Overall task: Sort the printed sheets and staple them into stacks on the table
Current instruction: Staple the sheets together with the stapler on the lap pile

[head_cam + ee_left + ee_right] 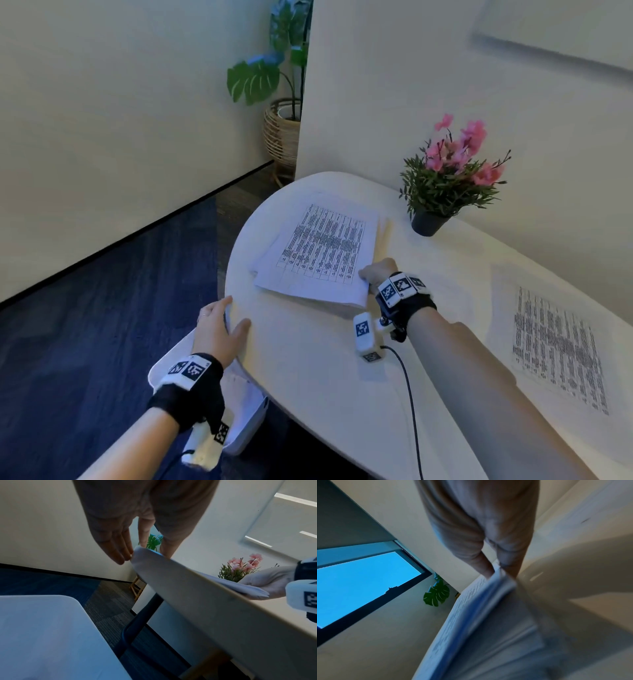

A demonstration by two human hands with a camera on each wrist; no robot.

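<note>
A stack of printed sheets (322, 253) with a table of dark text lies on the white table (308, 359) at its far left end. My right hand (376, 272) pinches the stack's near right corner, thumb on top and fingers under the lifted edges (498, 582). The same stack (240, 588) shows side-on in the left wrist view. My left hand (219, 329) rests on the table's rounded left edge with straight fingers (118, 547), holding nothing. A second printed sheet (558, 349) lies flat at the right. No stapler is in view.
A dark pot of pink flowers (448, 178) stands at the back of the table by the wall. A white chair seat (239, 411) sits below the table's left edge. A leafy plant in a wicker basket (281, 133) stands on the floor beyond.
</note>
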